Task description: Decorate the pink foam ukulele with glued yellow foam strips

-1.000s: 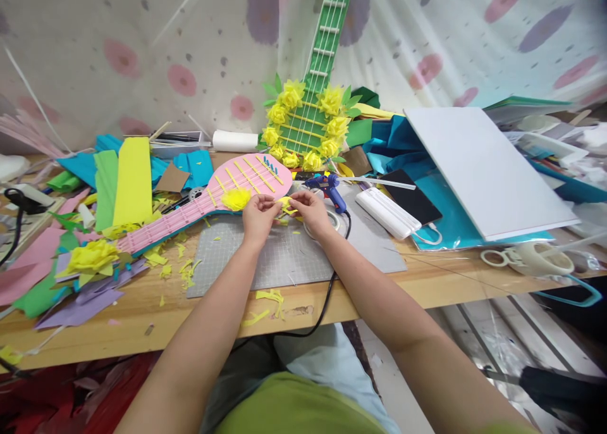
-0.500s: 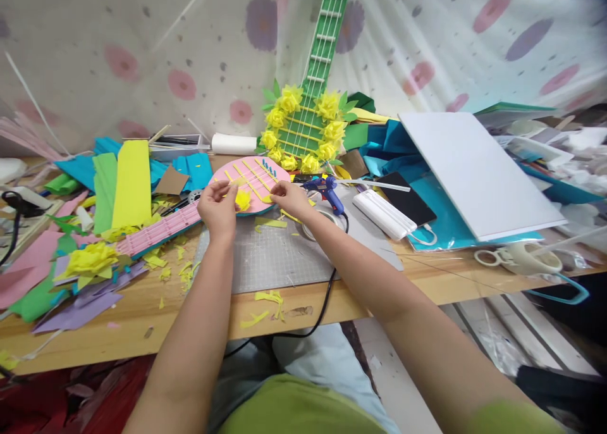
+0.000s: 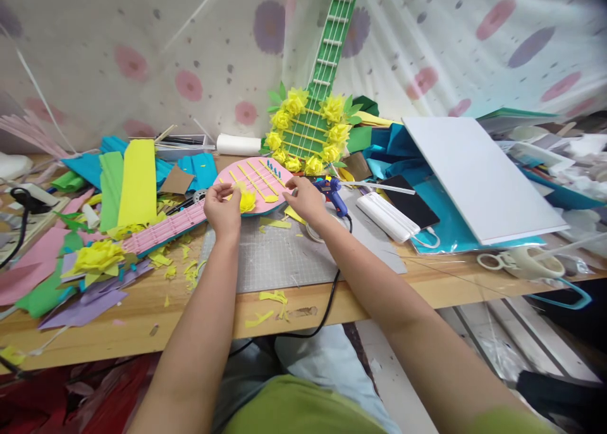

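Observation:
A pink paper guitar (image 3: 258, 174) with yellow strips lies on the table, its neck pointing left. My left hand (image 3: 224, 207) is closed in a pinch beside a yellow paper flower (image 3: 247, 200) near the guitar body; what its fingertips hold is hard to make out. My right hand (image 3: 302, 197) is at the right edge of the body, thumb and fingers apart, holding nothing visible. A yellow petal piece (image 3: 271, 198) rests on the body's lower edge. Another yellow flower (image 3: 97, 260) sits at the neck's far end.
Behind stands a green guitar (image 3: 306, 130) ringed with yellow flowers. A blue glue gun (image 3: 334, 193), a white power bank (image 3: 386, 216) and a white board (image 3: 478, 174) lie to the right. Coloured paper (image 3: 136, 181) and scraps are at left; a grey cutting mat (image 3: 275, 257) lies in front.
My right hand has moved right, off the yellow petal piece, and its fingers have parted. My left hand stays by the flower. The whole view has shifted slightly.

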Motion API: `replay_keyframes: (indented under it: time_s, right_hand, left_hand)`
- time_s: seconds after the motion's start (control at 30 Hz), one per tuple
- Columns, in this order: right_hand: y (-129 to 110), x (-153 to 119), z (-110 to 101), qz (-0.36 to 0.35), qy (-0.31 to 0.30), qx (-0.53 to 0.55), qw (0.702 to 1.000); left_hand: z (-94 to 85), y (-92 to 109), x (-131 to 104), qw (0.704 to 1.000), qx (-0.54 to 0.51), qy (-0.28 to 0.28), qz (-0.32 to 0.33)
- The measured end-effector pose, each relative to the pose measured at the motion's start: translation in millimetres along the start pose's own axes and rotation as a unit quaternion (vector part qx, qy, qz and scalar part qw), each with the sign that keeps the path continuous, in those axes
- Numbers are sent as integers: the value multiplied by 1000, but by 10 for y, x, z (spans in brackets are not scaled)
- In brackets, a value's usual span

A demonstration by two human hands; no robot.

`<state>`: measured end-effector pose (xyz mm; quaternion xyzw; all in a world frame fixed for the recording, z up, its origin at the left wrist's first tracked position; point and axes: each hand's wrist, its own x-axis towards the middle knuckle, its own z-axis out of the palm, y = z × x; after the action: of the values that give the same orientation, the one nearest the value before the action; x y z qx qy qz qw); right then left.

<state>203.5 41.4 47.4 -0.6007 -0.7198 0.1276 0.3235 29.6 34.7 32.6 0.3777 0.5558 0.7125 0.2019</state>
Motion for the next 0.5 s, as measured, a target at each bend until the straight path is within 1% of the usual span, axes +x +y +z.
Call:
replay_keyframes:
  time_s: [0.07, 0.1, 0.13, 0.2, 0.23, 0.27, 0.33, 0.37, 0.43, 0.5]
  right_hand:
    - [131, -91, -158, 6, -25, 23, 999]
    - [211, -145, -255, 22, -42, 25, 999]
    - [297, -200, -360, 48, -68, 20, 996]
    - [479, -295, -577, 112, -142, 8, 983]
    - [567, -327, -676, 141, -160, -7, 977]
    - [650, -344, -759, 171, -158, -43, 972]
    - [788, -327, -852, 193, -93, -117, 970]
    - [840, -296, -856, 187, -61, -130, 972]
    - [910, -205, -782, 150, -19, -119, 981]
    - [943, -110, -636, 121, -26, -84, 989]
  left_hand:
    - [0, -15, -5, 1000, 13, -21, 4]
    - [0, -22, -7, 999, 22, -33, 6]
    - [0, -28, -8, 999, 30, -42, 8]
    - [-2, -34, -12, 997, 49, -53, 15]
    - [-3, -34, -14, 997, 56, -54, 19]
    - [-4, -33, -18, 996, 61, -54, 21]
    - [-5, -29, -25, 996, 66, -56, 23]
    - [-5, -28, -29, 996, 68, -56, 22]
    - [-3, -27, -35, 996, 73, -57, 19]
    - [-2, -25, -39, 995, 78, -59, 17]
